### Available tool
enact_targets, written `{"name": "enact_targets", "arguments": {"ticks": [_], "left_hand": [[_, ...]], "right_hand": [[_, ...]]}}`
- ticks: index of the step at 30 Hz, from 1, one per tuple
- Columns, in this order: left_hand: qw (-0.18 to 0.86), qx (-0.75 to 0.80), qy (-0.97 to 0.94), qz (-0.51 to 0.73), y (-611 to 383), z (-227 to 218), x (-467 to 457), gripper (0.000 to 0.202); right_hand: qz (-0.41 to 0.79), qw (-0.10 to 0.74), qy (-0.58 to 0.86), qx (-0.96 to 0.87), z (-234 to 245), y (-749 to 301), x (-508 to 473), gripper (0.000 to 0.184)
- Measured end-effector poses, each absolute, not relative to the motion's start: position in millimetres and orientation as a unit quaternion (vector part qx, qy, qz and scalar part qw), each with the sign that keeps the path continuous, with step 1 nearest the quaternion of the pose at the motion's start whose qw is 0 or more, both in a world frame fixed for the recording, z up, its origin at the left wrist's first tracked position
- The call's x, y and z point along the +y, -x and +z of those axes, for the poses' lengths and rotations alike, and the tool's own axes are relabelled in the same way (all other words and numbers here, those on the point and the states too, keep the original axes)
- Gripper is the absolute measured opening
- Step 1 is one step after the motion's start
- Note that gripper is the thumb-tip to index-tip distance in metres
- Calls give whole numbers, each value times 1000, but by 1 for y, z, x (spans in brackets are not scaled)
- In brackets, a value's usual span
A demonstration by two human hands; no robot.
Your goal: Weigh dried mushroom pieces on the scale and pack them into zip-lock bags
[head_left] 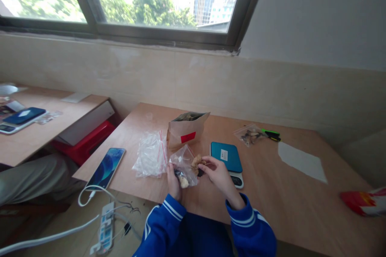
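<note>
My left hand (173, 182) is closed on the side of a clear zip bag (187, 166), which holds pale and dark pieces at its bottom. Between the fingertips of my right hand (215, 170) is a wrinkled brown dried piece (196, 162), close to the bag's right side; its exact kind is unclear. Just behind the bag stands an open kraft paper pouch (177, 133) with a red label. A kitchen scale (227, 156) with a blue-green top lies right beside my right hand. To the left is a pile of clear zip bags (149, 156).
A phone (106, 168) with a white cable lies at the table's left edge, above a power strip (106, 227). Farther right are a filled zip bag (249, 135), a green-and-black tool (272, 134), white paper (301, 161) and a red packet (362, 202). Another person's leg (33, 176) shows left.
</note>
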State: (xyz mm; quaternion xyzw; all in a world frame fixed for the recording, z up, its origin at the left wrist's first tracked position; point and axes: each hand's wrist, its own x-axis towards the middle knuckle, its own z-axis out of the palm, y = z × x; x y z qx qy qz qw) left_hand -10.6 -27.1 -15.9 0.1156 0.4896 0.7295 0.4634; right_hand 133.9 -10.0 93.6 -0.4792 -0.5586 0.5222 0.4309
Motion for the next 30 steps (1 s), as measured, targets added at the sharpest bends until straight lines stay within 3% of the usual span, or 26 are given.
{"name": "enact_targets", "arguments": {"ticks": [7, 9, 15, 21, 23, 26, 28, 30], "left_hand": [[474, 485, -90, 729, 12, -9, -29, 43], [483, 482, -84, 726, 12, -7, -29, 45], [498, 474, -75, 722, 13, -10, -28, 48], [511, 466, -66, 719, 12, -12, -28, 45], [515, 462, -65, 719, 12, -11, -28, 44], [512, 458, -59, 724, 11, -8, -29, 42], [509, 455, -56, 729, 11, -5, -29, 42], [512, 449, -60, 730, 10, -3, -29, 42]], "right_hand": [[381, 597, 362, -607, 188, -143, 54, 30], [334, 609, 321, -644, 207, -131, 80, 26], [276, 471, 287, -788, 199, -101, 116, 16], [143, 364, 282, -876, 184, -102, 107, 24], [114, 367, 293, -875, 188, -105, 99, 25], [129, 440, 323, -828, 193, -112, 75, 28], [195, 477, 359, -778, 186, -119, 53, 26], [295, 453, 394, -743, 169, -125, 30, 23]]}}
